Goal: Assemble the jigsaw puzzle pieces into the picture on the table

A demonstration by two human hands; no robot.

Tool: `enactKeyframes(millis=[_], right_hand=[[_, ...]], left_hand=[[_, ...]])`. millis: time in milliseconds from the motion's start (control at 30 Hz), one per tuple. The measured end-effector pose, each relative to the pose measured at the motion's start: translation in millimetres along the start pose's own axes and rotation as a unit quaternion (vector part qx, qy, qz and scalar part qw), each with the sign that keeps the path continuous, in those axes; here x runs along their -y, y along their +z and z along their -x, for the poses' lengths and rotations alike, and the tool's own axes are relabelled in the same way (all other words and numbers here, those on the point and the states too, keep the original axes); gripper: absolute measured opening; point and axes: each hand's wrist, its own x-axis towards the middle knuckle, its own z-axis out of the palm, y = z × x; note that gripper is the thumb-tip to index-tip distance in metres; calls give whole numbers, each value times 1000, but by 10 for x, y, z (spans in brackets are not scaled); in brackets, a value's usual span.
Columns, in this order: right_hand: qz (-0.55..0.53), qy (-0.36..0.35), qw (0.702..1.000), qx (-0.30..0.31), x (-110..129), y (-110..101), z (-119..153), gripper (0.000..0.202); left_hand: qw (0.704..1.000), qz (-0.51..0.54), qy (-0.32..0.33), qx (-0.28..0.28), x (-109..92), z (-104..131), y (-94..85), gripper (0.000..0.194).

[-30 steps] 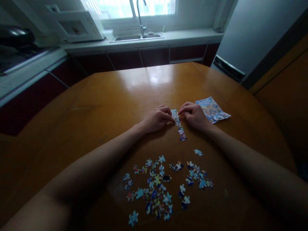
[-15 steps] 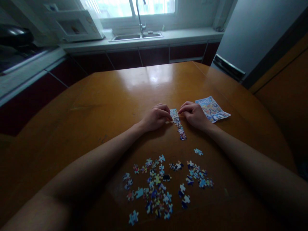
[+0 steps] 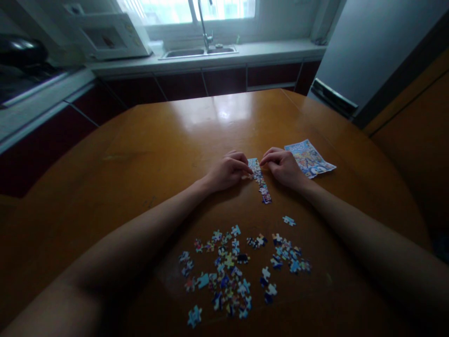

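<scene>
A narrow strip of joined jigsaw puzzle pieces lies on the wooden table, running away from me. At its left edge, my left hand is closed, thumb and fingers pinching a small puzzle piece that is mostly hidden beneath them. My right hand rests across from it, its curled fingers drawn together with the tips against the strip's upper right edge. Closer to me, many loose puzzle pieces are scattered in clusters. One pale blue piece lies apart, below the right wrist.
A printed picture sheet with slightly raised edges lies just beyond my right hand. The wooden table has a rounded far edge. Behind it stand a counter with a sink, a white microwave and a grey fridge.
My left fingertips have shifted very slightly right, over the strip's left edge. My right hand, the strip and the loose pieces look unmoved.
</scene>
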Motion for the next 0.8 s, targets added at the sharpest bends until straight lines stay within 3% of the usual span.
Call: enactKeyframes(millis=[800], right_hand=[[-4,6,1000,-3,27,1,3,28]], left_hand=[[999,-20,31,21,27,6,23,27]])
